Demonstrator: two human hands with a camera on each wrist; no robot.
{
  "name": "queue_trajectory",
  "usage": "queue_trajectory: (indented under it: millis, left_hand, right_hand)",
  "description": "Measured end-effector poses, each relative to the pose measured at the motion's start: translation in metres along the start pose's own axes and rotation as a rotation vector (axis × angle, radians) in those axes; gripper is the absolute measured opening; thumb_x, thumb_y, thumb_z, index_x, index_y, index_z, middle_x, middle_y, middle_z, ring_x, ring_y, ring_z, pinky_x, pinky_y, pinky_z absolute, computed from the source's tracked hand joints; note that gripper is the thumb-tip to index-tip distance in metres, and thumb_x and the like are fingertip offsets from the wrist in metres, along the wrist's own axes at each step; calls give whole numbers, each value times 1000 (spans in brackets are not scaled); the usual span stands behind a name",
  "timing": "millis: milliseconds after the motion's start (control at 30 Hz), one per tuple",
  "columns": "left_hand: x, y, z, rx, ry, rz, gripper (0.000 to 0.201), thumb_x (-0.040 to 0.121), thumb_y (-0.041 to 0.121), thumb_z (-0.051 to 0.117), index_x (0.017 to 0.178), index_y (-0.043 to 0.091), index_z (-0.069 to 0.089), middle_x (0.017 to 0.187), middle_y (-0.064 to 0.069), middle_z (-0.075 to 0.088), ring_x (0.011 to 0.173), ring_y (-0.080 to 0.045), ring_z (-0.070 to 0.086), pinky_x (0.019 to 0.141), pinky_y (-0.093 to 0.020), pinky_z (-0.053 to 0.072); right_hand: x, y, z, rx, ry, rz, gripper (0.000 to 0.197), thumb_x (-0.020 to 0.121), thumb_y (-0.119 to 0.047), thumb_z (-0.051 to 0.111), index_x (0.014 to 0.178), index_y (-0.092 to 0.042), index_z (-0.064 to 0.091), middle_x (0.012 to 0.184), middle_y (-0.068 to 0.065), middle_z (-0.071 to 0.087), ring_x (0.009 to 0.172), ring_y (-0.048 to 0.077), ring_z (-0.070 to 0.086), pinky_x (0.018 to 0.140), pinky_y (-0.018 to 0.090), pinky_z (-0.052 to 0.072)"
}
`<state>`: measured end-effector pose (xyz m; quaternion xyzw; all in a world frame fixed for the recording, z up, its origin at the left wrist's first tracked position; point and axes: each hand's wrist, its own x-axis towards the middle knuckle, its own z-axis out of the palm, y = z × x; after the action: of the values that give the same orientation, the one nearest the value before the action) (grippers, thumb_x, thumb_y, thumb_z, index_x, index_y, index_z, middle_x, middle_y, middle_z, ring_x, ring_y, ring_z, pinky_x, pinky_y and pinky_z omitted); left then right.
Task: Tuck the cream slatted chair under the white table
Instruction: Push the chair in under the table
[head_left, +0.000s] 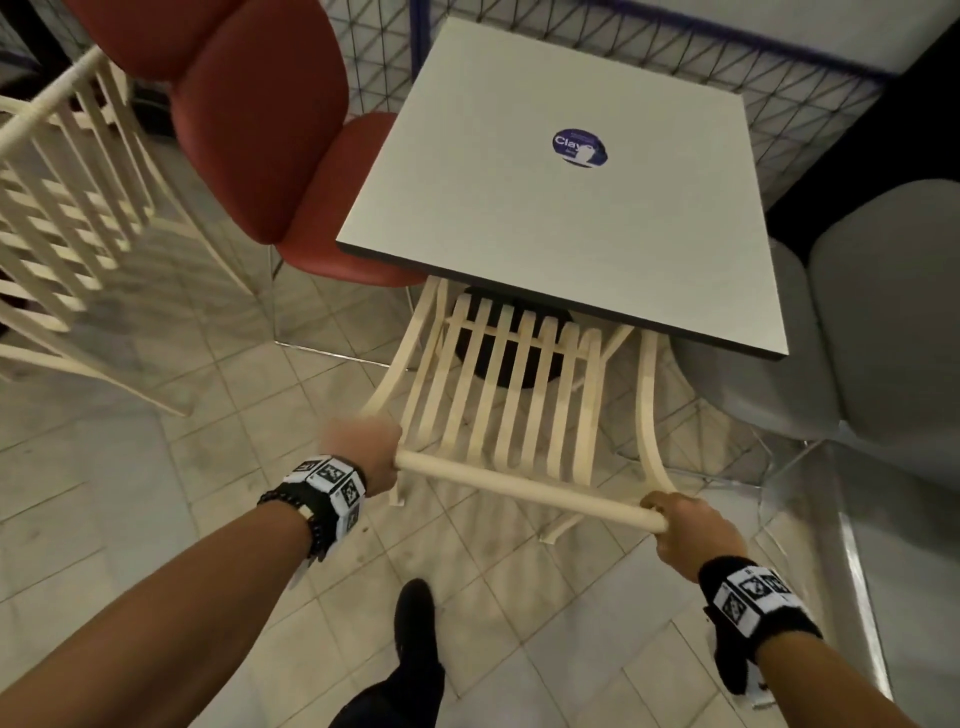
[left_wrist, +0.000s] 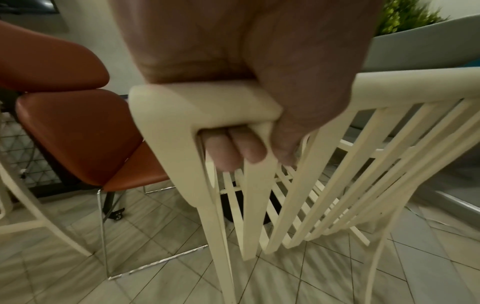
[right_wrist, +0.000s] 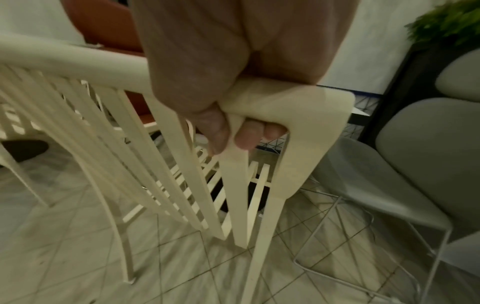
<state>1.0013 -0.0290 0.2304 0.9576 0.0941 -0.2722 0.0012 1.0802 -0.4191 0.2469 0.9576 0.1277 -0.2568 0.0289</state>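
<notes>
The chair (head_left: 498, 410) stands at the near edge of the table (head_left: 566, 208), its seat partly beneath the top and its backrest outside. The left hand (head_left: 371, 452) grips the left end of the top rail (head_left: 524, 491); the right hand (head_left: 693, 535) grips the right end. The head view shows both hands but hides the fingertips. The left wrist view shows fingers (left_wrist: 233, 148) curled under the rail, pressed together. The right wrist view shows fingers (right_wrist: 249, 133) wrapped under the corner, with the thumb (right_wrist: 215, 127) alongside. A red chair (head_left: 270, 130) stands left of the table, a grey chair (head_left: 883, 322) right.
</notes>
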Motion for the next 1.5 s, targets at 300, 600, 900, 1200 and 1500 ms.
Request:
queue_trajectory:
  millis: [300, 600, 900, 1200, 1500]
  left_hand:
    - [13, -8, -3, 64, -90, 115, 34, 78, 42, 55, 111, 35, 60, 98, 4, 69, 93, -23, 64, 94, -44, 44]
    - [12, -6, -6, 47, -107, 95, 39, 77, 41, 54, 116, 35, 56, 101, 5, 66, 94, -23, 64, 84, -37, 48]
    - [41, 19, -27, 0, -77, 86, 33, 77, 42, 55, 107, 29, 59, 100, 2, 65, 92, -23, 62, 84, -40, 50]
    - [71, 28, -35, -19, -60, 45, 33, 74, 38, 59, 105, 27, 60, 96, 2, 63, 89, -23, 61, 83, -42, 53]
    - [68, 26, -34, -33, -30, 49, 30, 78, 38, 59, 105, 27, 62, 93, 2, 62, 89, -23, 61, 82, -42, 53]
  right_hand:
    - [13, 13, 3, -37, -91, 213, 26, 69, -42, 57, 91, -28, 60, 89, -10, 55, 83, 20, 62, 75, 41, 57]
    - [15, 15, -2, -37, -100, 211, 47, 69, -39, 61, 111, -21, 52, 95, -6, 65, 85, 19, 64, 72, 35, 57]
    - [48, 38, -23, 24, -22, 288, 32, 71, -30, 64, 100, -18, 57, 89, -2, 63, 82, 21, 61, 74, 37, 57]
    - [84, 34, -33, -83, -15, 431, 29, 81, -23, 62, 109, -28, 59, 113, 2, 52, 117, 29, 41, 97, 49, 44]
    - [75, 32, -28, 37, 77, 302, 34, 82, -16, 63, 110, -34, 59, 108, -3, 57, 107, 26, 46, 96, 55, 43]
